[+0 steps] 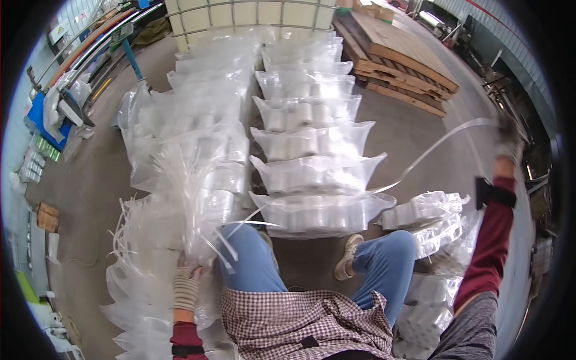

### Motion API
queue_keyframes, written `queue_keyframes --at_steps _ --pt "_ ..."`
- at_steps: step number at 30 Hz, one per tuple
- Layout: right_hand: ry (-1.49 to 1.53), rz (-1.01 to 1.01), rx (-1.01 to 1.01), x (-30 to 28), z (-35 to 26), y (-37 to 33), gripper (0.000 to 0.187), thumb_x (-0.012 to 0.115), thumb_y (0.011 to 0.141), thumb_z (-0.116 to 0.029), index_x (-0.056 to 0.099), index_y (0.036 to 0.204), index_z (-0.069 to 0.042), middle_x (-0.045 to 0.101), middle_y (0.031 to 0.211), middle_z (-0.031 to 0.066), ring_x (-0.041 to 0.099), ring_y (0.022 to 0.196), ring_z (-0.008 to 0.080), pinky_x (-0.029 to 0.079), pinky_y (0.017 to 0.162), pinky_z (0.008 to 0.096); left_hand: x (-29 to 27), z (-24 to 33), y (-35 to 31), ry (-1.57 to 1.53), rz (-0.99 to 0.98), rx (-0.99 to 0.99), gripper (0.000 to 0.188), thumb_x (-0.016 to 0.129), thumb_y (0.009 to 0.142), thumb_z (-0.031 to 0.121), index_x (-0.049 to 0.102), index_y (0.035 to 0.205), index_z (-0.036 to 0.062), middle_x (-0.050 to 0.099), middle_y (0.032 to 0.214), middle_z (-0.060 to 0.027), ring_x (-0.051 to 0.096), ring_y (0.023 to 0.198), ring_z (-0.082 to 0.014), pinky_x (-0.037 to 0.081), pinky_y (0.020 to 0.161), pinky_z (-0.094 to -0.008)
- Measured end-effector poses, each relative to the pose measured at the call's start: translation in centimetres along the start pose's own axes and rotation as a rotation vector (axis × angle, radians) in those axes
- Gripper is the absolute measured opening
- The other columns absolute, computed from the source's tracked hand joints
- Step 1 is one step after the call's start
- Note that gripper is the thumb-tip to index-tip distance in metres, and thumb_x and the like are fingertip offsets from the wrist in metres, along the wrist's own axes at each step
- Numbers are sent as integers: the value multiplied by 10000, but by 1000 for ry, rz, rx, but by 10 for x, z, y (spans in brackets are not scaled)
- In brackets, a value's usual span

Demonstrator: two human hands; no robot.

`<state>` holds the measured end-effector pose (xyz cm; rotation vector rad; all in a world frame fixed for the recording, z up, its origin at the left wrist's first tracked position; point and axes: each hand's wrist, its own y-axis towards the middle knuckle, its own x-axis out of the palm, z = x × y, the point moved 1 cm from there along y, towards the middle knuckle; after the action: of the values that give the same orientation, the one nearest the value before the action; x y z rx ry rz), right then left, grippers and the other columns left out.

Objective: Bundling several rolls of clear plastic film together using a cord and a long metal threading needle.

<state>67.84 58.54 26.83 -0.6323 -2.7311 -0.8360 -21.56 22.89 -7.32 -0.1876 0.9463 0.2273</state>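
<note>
My left hand [187, 279], in a striped glove, closes round the lower part of a bundle of white plastic strips [186, 180]. The strips fan out at the top, and several loose ends hang beside my left knee. Far out to the right, my right hand [509, 144] is blurred, in a dark glove. A long white strip [420, 157] runs from it in a curve toward the corner of the nearest clear bag [324, 213] in the middle row. That bag is packed with white rolls and stands in front of my feet.
Clear bags of rolls [306, 141] form a row ahead, with another row of bags [204, 105] to its left. More wrapped rolls [429, 216] lie by my right leg. A caged tank [252, 17] stands behind, wooden pallets [402, 48] at the far right.
</note>
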Motion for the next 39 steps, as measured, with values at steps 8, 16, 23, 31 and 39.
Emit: queue_keyframes --at_steps 8,16,23,31,39 --pt "-796 -269 41 58 -68 -266 232 537 900 -151 598 1100 -49 630 1033 56 568 827 87 470 714 219 -80 130 -49 -300 538 232 138 567 817 -15 635 938 -10 550 1036 -101 571 875 -195 473 736 -249" --pt "-193 -335 922 239 19 -552 106 647 821 -101 640 866 -5 547 703 -50 438 618 11 353 532 160 42 296 -54 -1458 -296 -347 178 628 826 46 634 998 -1 646 730 -62 607 611 -120 465 527 -210" --pt "-274 -477 711 219 42 -575 108 622 803 -63 623 883 10 550 801 63 524 675 120 432 605 245 76 302 -64 -1413 -457 -481 171 628 826 48 627 988 -3 660 802 -81 627 654 -117 503 553 -197" --pt "-103 -305 936 215 47 -558 48 621 811 -13 599 840 18 579 790 47 547 714 71 472 618 206 98 298 -65 -1407 -416 -533 133 605 843 44 626 966 -1 659 871 -107 654 744 -166 551 583 -235" --pt "-251 -257 547 220 61 -567 77 638 766 -26 585 817 -2 577 877 113 566 729 183 466 651 261 110 296 -69 -1530 -411 -598 115 592 839 12 623 950 9 648 893 -116 653 788 -193 592 686 -328"
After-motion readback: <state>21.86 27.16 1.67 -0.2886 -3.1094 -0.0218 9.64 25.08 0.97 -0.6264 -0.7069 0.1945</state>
